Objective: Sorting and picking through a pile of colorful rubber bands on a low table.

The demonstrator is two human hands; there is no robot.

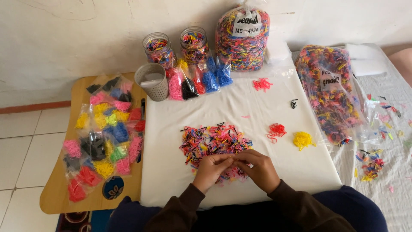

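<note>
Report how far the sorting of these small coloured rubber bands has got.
Done: small clear bags of single-colour bands fill the wooden side tray, and little red, yellow and pink heaps lie on the white board. In hand: left hand and right hand meet fingertip to fingertip over the mixed multicoloured pile. Left: that pile and two large plastic sacks of mixed bands.

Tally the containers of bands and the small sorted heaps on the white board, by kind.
Clear jars: 2
Large bulk bags: 2
Perforated grey cup: 1
Small single-colour heaps (pink, red, yellow): 3
Mixed pile under the hands: 1
Total: 9
</note>
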